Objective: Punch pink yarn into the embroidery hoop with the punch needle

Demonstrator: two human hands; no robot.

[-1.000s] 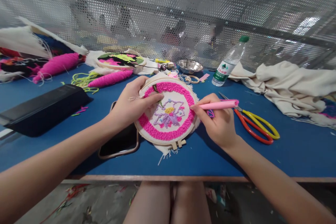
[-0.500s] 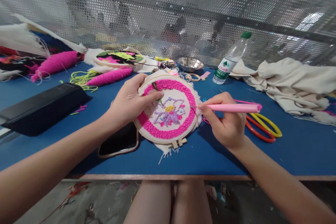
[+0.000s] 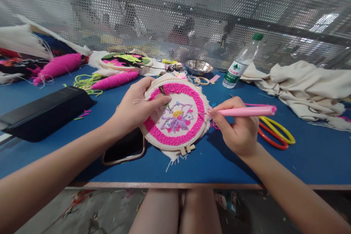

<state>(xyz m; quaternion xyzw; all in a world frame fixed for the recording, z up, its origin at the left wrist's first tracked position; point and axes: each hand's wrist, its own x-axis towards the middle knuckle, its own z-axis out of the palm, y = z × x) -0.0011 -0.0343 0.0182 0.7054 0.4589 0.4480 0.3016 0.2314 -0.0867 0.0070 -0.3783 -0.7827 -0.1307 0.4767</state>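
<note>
Left hand (image 3: 139, 104) gripping hoop (image 3: 161, 147), needle (image 3: 203, 113) seemingly touching stitches (image 3: 175, 140)

Two hands (image 3: 137, 104), two round stitched hoops (image 3: 178, 113), two pink yarn bundles (image 3: 115, 80), and one apiece: pink tool (image 3: 246, 112), bottle (image 3: 238, 70), metal bowl (image 3: 199, 68), phone (image 3: 124, 149), pair of scissors (image 3: 282, 146)!

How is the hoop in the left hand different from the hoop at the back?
The left hand grips the held hoop, while no hand touches the back hoop. The held hoop shows mainly pink, white and purple; the back hoop shows mainly bright green, black and pink. Both are round and hold cloth with pink yarn.
</note>
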